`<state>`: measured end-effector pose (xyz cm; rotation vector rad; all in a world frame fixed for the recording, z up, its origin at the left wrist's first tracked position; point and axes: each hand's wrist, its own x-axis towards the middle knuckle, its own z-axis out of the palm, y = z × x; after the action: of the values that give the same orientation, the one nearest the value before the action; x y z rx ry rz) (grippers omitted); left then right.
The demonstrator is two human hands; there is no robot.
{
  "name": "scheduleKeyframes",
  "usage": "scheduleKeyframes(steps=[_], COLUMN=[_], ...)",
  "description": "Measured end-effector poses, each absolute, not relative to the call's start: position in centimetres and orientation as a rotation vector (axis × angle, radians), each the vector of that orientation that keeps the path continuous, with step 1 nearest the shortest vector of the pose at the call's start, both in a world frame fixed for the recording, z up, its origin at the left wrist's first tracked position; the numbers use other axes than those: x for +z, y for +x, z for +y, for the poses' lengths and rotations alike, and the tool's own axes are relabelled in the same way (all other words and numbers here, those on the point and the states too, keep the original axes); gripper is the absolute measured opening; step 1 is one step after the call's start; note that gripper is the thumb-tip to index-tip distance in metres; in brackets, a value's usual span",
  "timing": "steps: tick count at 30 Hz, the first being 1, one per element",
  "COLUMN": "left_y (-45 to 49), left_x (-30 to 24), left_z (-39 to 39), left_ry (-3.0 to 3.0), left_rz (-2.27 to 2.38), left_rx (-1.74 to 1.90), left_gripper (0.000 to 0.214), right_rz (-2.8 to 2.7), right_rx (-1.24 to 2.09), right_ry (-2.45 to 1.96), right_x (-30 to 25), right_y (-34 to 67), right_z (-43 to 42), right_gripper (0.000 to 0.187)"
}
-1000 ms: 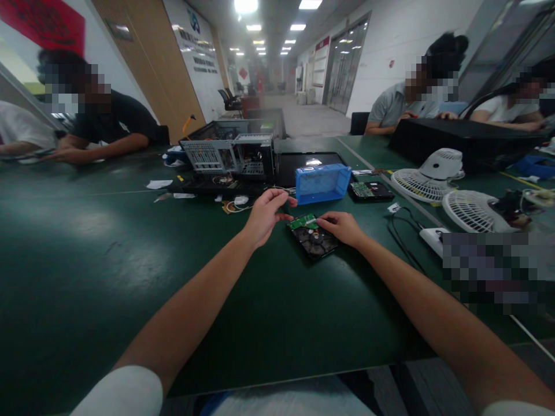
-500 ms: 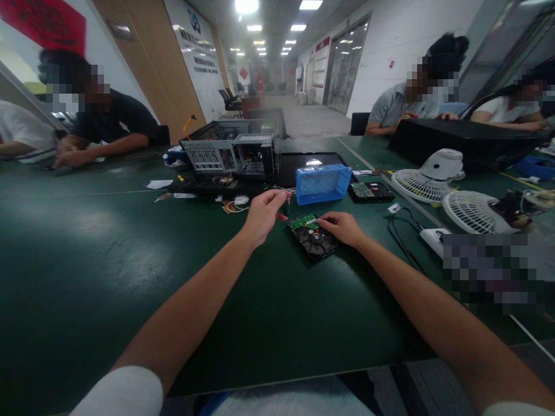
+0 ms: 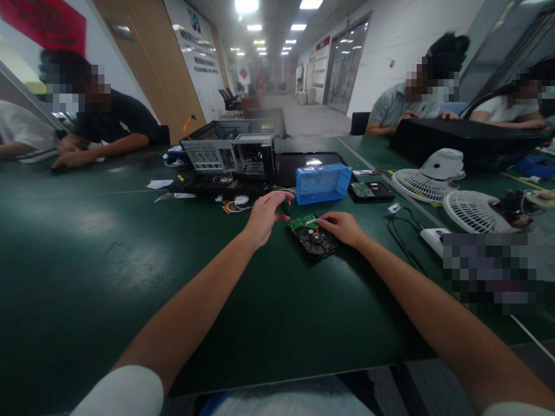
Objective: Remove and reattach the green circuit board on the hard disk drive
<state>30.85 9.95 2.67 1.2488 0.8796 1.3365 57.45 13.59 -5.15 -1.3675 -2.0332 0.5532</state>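
Note:
A hard drive [image 3: 318,245] lies tilted on the green table with its green circuit board [image 3: 304,221] facing up. From the right, my right hand [image 3: 342,227] has its fingers closed at the drive's edge, fingertips by the board. My left hand [image 3: 266,216] is at the drive's far left corner. Its thumb and fingers curl around a small dark shape that I cannot make out. Just behind the drive, a blue plastic bin [image 3: 324,185] stands on its side with the opening toward me. A second hard drive [image 3: 372,191] is to the bin's right.
An opened computer case [image 3: 225,156] stands at the back, with a black panel [image 3: 310,163] beside it. Two white fans [image 3: 468,212] and a power strip [image 3: 433,240] with a dark cable [image 3: 405,234] lie right. Several people sit around the table.
My left fingers have shifted from a tight pinch to a wider curl, near the same place. My right hand and the hard drive have stayed put.

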Motion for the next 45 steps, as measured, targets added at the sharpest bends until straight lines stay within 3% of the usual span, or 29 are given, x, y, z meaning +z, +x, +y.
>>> scheduleKeyframes(steps=[28,45], left_y=[31.09,31.1], left_x=[3.04,2.63], left_z=[9.38,9.8], left_ry=[1.544,1.229], left_rz=[0.983,0.872], left_rx=[1.346,1.396], left_gripper=[0.026,0.017], right_rz=[-2.04,-2.035], right_rx=[0.54,0.537], right_ry=[-1.361,-1.377], right_x=[-4.98,-4.89], right_y=[57.37,57.39], right_z=[13.42,13.38], right_gripper=[0.034,0.035])
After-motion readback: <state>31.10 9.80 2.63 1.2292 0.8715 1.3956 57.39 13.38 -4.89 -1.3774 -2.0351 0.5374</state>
